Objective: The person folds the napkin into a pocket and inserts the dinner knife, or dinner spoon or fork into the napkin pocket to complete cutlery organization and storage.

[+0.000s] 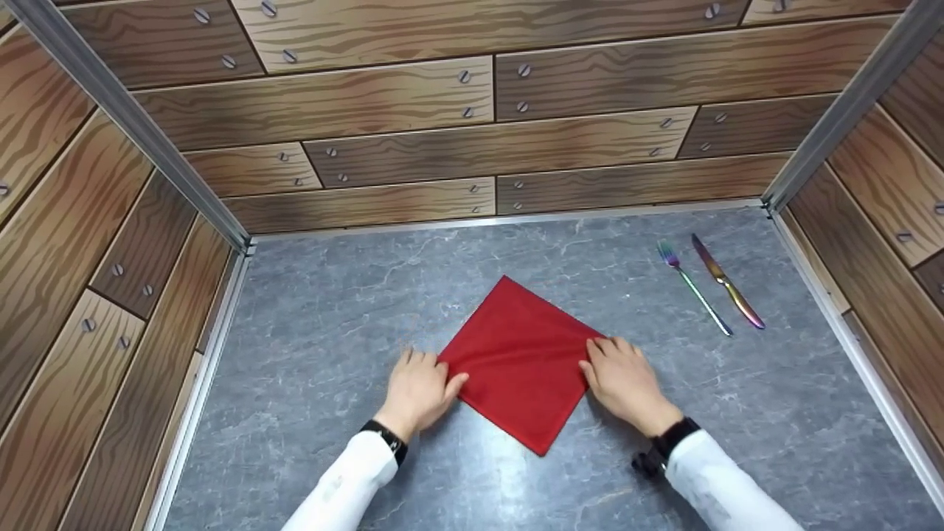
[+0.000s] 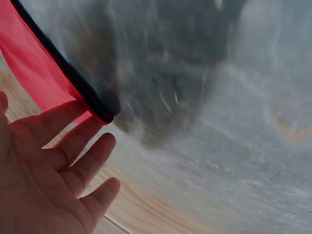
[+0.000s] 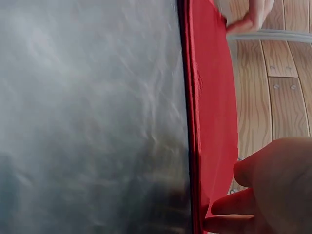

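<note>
A red cloth napkin (image 1: 516, 361) lies turned like a diamond on the grey marbled tabletop, with soft creases running across its middle. At its left corner is my left hand (image 1: 419, 389); the thumb stands apart from the fingers. Two fingertips touch that corner (image 2: 100, 116) in the left wrist view, the fingers loosely extended. My right hand (image 1: 625, 380) rests at the opposite corner, fingertips and thumb against the cloth. The right wrist view shows layered red edges (image 3: 195, 117) and the right fingers (image 3: 234, 204) touching the fabric, their tips partly hidden.
To the right of the napkin lie a rainbow-coloured fork (image 1: 693, 287) and a matching knife (image 1: 726, 284), side by side. Wood-patterned panels (image 1: 487, 155) wall the table at the back and both sides, with metal rails (image 1: 214, 354) along the edges.
</note>
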Tool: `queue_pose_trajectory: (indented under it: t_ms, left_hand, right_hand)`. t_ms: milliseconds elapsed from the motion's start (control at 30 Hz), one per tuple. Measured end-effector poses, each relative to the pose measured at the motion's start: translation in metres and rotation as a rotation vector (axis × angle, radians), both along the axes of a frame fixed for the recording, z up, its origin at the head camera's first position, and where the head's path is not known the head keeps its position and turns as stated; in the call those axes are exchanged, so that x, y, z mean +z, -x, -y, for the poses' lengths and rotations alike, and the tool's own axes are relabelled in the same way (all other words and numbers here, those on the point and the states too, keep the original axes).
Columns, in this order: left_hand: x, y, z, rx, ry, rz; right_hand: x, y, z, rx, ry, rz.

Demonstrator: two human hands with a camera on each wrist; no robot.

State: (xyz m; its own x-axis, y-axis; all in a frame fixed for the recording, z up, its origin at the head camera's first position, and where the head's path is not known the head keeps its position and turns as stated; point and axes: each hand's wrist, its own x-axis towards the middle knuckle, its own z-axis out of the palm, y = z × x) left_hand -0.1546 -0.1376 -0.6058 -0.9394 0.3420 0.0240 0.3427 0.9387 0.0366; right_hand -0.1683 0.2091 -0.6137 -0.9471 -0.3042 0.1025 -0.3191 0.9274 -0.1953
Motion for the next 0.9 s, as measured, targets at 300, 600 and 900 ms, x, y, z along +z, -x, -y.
queue_pose_trajectory:
  t_ms: [300, 600, 900]
  left_hand:
    - [-0.013, -0.039, -0.006, -0.051, -0.004, -0.138]
    - [-0.016, -0.051, -0.016, -0.074, 0.009, -0.113]
    - [-0.017, -0.057, -0.018, -0.103, -0.052, 0.005]
  right_hand:
    - [0.0, 0.041, 0.01, 0.03, -0.064, 0.09]
    - [0.0, 0.076, 0.024, 0.08, -0.079, 0.072]
    - [-0.005, 0.1, 0.027, 0.091, -0.029, 0.092]
